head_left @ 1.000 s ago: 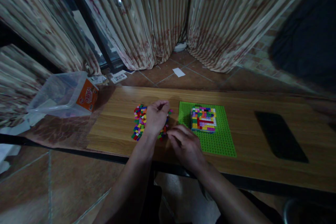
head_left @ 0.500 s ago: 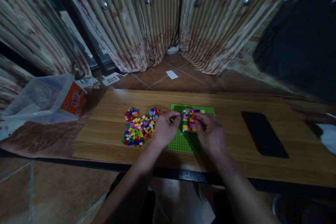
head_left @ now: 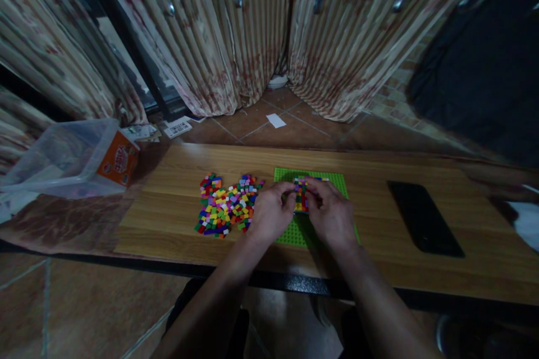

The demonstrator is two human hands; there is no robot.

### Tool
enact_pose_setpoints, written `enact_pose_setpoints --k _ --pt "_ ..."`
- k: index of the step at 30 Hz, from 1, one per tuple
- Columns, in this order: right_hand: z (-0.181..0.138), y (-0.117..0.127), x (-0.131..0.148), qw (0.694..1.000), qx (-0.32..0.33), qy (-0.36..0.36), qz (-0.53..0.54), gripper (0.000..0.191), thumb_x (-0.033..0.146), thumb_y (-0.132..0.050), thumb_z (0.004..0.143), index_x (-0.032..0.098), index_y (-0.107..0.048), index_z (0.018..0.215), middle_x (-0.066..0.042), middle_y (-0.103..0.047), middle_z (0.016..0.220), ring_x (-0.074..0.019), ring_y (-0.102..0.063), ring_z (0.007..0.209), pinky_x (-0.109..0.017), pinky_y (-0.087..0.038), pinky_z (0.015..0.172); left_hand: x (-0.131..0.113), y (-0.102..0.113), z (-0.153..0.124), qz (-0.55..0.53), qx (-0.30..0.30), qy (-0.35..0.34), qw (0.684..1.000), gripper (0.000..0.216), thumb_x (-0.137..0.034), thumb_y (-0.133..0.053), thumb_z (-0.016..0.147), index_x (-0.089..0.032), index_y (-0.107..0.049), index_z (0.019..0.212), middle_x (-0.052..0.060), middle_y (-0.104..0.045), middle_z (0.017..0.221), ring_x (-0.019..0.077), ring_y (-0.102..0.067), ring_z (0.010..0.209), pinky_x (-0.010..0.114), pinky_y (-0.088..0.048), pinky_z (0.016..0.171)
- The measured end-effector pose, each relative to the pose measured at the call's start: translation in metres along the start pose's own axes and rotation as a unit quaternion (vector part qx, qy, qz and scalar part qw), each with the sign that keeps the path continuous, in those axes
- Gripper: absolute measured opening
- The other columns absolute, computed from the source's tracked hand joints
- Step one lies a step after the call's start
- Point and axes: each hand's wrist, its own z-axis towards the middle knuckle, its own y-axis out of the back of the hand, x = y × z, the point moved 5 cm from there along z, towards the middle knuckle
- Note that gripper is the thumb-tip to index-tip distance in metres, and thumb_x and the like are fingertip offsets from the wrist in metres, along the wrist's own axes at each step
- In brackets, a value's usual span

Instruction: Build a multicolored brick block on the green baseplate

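Note:
A green studded baseplate (head_left: 297,234) lies on the wooden tabletop under both hands. On it sits a block of small multicoloured toy bricks (head_left: 301,197), partly covered by my fingers. My left hand (head_left: 272,210) is at the block's left side, thumb and forefinger pinched together over its edge. From the right, my right hand (head_left: 333,214) bends its fingers over the block, with fingertips close to those of the left. Anything between either set of fingertips is too small to make out. Left of the plate spreads a loose pile of mixed bricks (head_left: 225,205).
A black phone-like slab (head_left: 425,219) lies on the wooden table (head_left: 164,202) to the right. Beyond the table's left end stands a clear plastic bin (head_left: 80,162) with an orange label. Striped curtains (head_left: 236,56) hang behind, and a white card (head_left: 275,120) lies on the floor.
My left hand has moved right, from the gap beside the brick block onto its left edge. My right hand has shifted slightly left, and the hands are now closer together.

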Motion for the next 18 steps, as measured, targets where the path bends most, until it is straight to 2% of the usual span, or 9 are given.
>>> enact_pose_setpoints --k 4,11,18 --pt "0.0 0.0 -0.001 1.0 -0.004 -0.017 0.014 0.031 0.019 -0.049 0.087 0.023 -0.068 0.11 -0.008 -0.071 0.098 -0.0214 -0.068 0.084 -0.04 -0.057 0.079 0.001 0.0 0.0 0.003 -0.008 -0.008 1.0 0.021 -0.016 -0.056 0.086 -0.021 -0.072 0.099 0.005 -0.075 0.101 0.0189 -0.069 0.09 0.032 -0.053 0.088" --pt "-0.001 0.004 -0.003 0.999 -0.006 -0.028 0.023 0.029 0.02 -0.052 0.086 0.021 -0.068 0.11 -0.008 -0.071 0.095 -0.0217 -0.068 0.082 -0.041 -0.057 0.079 -0.003 0.001 -0.002 0.003 -0.006 -0.044 0.999 0.023 -0.017 -0.055 0.088 -0.022 -0.071 0.103 0.003 -0.074 0.101 0.0171 -0.068 0.089 0.031 -0.053 0.089" --pt "0.0 0.005 -0.003 0.998 -0.018 -0.032 0.042 0.027 0.021 -0.052 0.087 0.021 -0.068 0.108 -0.007 -0.072 0.094 -0.0211 -0.069 0.083 -0.04 -0.057 0.078 -0.011 -0.006 -0.006 0.088 0.027 -0.115 0.989 0.027 -0.019 -0.052 0.09 -0.025 -0.071 0.108 0.004 -0.069 0.103 0.0173 -0.066 0.092 0.03 -0.053 0.087"
